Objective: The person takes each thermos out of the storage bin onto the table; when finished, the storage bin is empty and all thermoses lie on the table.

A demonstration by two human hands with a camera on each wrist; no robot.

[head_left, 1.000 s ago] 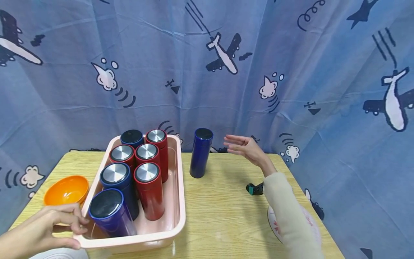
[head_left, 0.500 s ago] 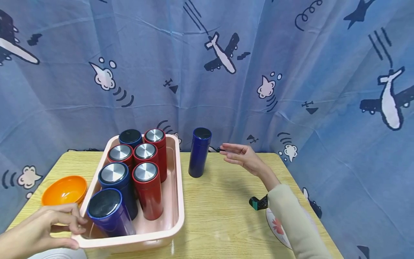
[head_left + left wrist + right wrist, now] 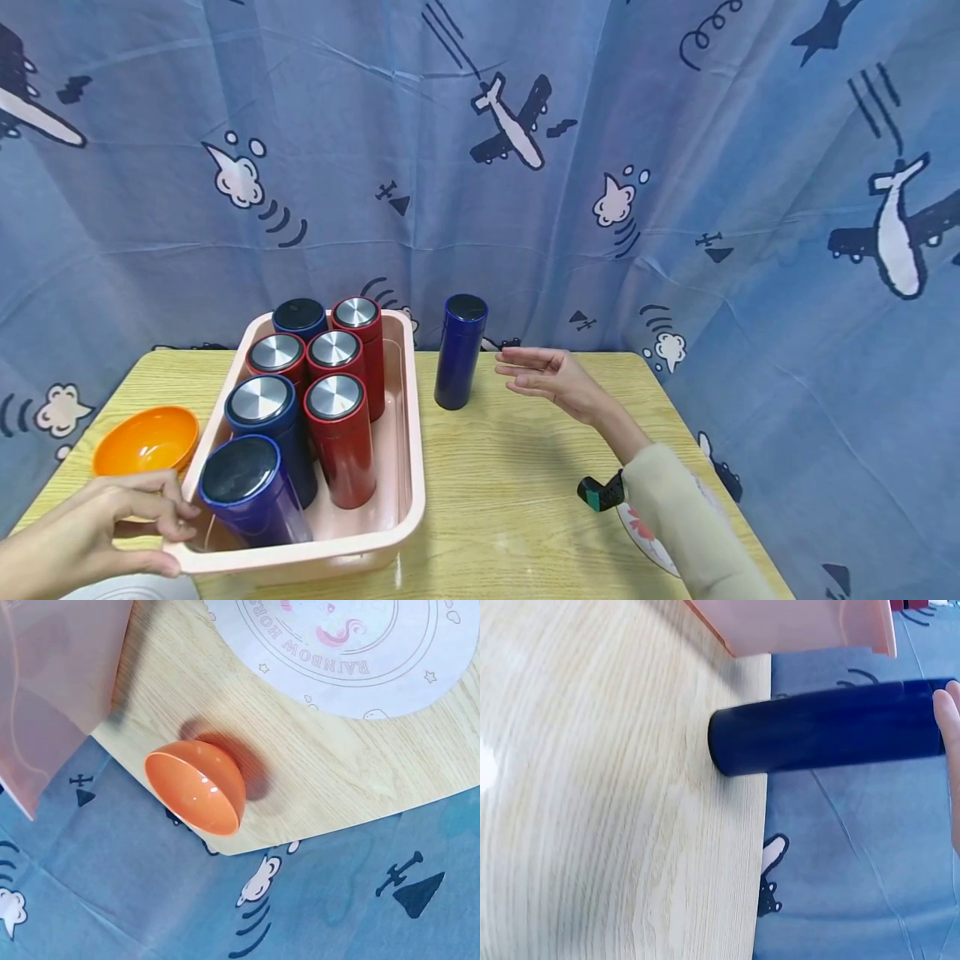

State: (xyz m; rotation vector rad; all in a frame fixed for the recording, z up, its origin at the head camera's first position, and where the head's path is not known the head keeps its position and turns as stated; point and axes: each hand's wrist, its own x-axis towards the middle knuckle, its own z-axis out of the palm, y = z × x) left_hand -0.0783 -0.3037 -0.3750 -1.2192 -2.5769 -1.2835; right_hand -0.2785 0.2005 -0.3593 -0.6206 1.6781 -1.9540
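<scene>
My left hand (image 3: 105,521) holds the near left corner of a pale pink plastic bin (image 3: 413,400), thumb outside and fingers curled over the rim. Several metal-topped red thermos flasks (image 3: 341,450) stand inside, with three blue ones; the nearest blue thermos flask (image 3: 258,500) leans. Outside the bin, at the table's back, another blue thermos flask (image 3: 460,358) stands upright with a black lid. My right hand (image 3: 558,385) hangs in the air just right of this flask, fingers extended and holding nothing. In the right wrist view its fingertips (image 3: 946,712) overlap the flask's lid end.
An orange bowl (image 3: 146,442) sits left of the bin on the wooden table (image 3: 517,517). Round printed mats lie at the front left (image 3: 352,690) and under the right sleeve (image 3: 645,537). A patterned blue curtain (image 3: 360,167) hangs right behind the table.
My right hand has come down and left, closer to the standing blue thermos flask. The left hand keeps its hold on the bin; the head view has shifted slightly.
</scene>
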